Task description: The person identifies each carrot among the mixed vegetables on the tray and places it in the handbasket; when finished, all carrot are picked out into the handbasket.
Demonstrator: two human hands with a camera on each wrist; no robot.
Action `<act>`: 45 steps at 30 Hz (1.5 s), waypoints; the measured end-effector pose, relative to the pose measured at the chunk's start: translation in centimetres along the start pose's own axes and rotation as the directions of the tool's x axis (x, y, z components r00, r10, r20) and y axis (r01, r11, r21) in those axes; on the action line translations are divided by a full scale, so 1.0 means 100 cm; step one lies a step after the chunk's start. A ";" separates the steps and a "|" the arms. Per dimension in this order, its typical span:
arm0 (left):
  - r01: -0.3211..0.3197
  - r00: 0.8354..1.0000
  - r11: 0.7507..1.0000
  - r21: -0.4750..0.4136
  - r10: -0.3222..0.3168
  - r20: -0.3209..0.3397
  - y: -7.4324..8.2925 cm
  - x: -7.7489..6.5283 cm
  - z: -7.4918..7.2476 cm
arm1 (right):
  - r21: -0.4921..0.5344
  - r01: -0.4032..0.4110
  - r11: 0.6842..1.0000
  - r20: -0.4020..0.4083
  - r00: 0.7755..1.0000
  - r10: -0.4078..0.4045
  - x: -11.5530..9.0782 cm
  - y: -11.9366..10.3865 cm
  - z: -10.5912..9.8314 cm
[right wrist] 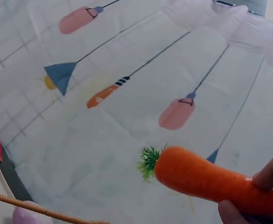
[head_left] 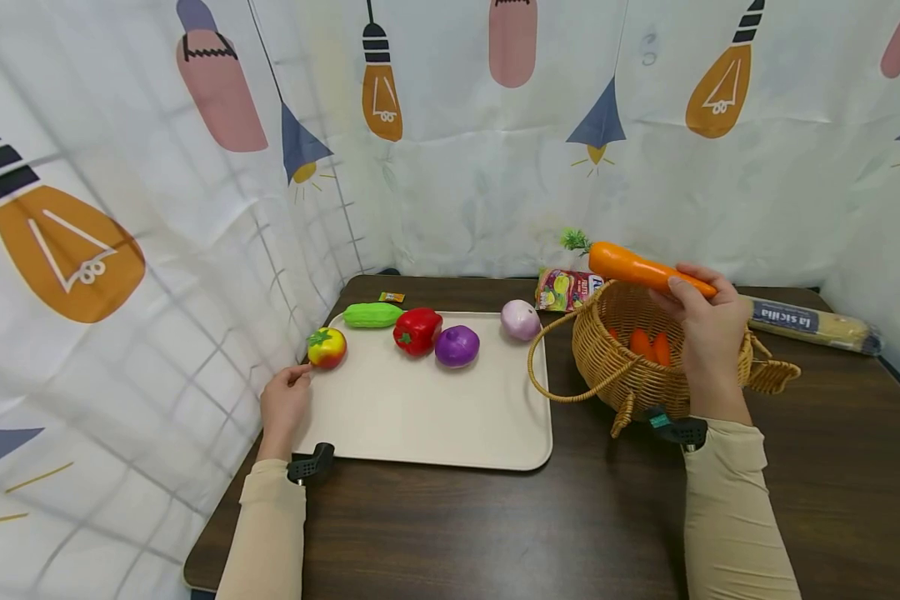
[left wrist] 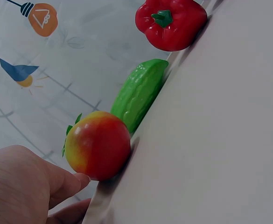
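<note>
My right hand [head_left: 708,312] grips an orange carrot [head_left: 637,268] by its narrow end, above the wicker basket [head_left: 588,354]. Green leaves at the carrot's thick end point left. Inside the basket lie more orange pieces [head_left: 651,346], partly hidden by its rim. At the left edge of the cream tray [head_left: 420,417], my left hand [head_left: 285,407] pinches the rim, fingertips right beside a red-and-yellow fruit [left wrist: 99,145] with green leaves. Along the tray's back are a green bumpy cucumber [head_left: 373,315], a red bell pepper [head_left: 417,332], a round purple vegetable [head_left: 457,346] and a pale purple onion [head_left: 520,320].
Behind the basket are a colourful snack bag [head_left: 562,289] and, to the right, a long pasta packet [head_left: 810,323]. A small orange wrapper [head_left: 392,297] lies behind the tray. The basket's handle [head_left: 543,379] leans over the tray's right edge. Patterned curtains [head_left: 480,192] enclose the dark table [head_left: 495,533].
</note>
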State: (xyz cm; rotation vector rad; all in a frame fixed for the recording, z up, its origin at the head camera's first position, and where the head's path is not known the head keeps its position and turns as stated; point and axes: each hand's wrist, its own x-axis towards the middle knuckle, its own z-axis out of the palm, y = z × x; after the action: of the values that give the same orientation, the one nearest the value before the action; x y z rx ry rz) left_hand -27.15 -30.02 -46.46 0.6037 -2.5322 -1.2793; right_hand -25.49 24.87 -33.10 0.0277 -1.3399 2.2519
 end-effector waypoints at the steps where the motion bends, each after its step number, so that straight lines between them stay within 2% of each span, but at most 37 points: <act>1: 0.001 1.000 1.000 0.000 -0.001 0.000 0.000 0.000 0.000 | 0.005 -0.001 1.000 0.001 1.000 0.001 0.001 -0.002 -0.003; 8: 0.011 1.000 1.000 -0.005 -0.011 0.003 0.000 0.001 0.001 | 0.046 -0.033 0.998 0.007 0.999 0.033 0.006 -0.013 -0.022; 18: 0.026 1.000 1.000 -0.007 -0.026 0.015 0.000 0.001 -0.001 | 0.100 -0.033 0.994 -0.069 0.997 0.040 0.011 -0.020 -0.039; 26: 0.012 1.000 1.000 -0.010 -0.012 0.003 -0.001 0.001 -0.002 | 0.041 -0.028 0.999 -0.122 0.992 0.033 0.010 -0.023 -0.043; 33: 0.008 1.000 1.000 -0.007 -0.008 -0.002 -0.002 0.001 -0.001 | 0.046 0.015 0.999 -0.101 0.995 -0.011 0.010 -0.022 -0.046; 45: 0.001 1.000 1.000 -0.007 -0.001 0.005 -0.001 0.001 0.001 | -0.085 0.038 0.996 -0.151 0.987 -0.051 0.010 -0.020 -0.047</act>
State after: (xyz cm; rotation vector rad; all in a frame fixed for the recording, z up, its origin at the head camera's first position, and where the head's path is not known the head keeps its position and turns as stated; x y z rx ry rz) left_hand -27.28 -30.11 -46.62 0.6016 -2.5303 -1.2916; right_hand -24.37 29.94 -33.66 -0.1401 -1.3342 2.1140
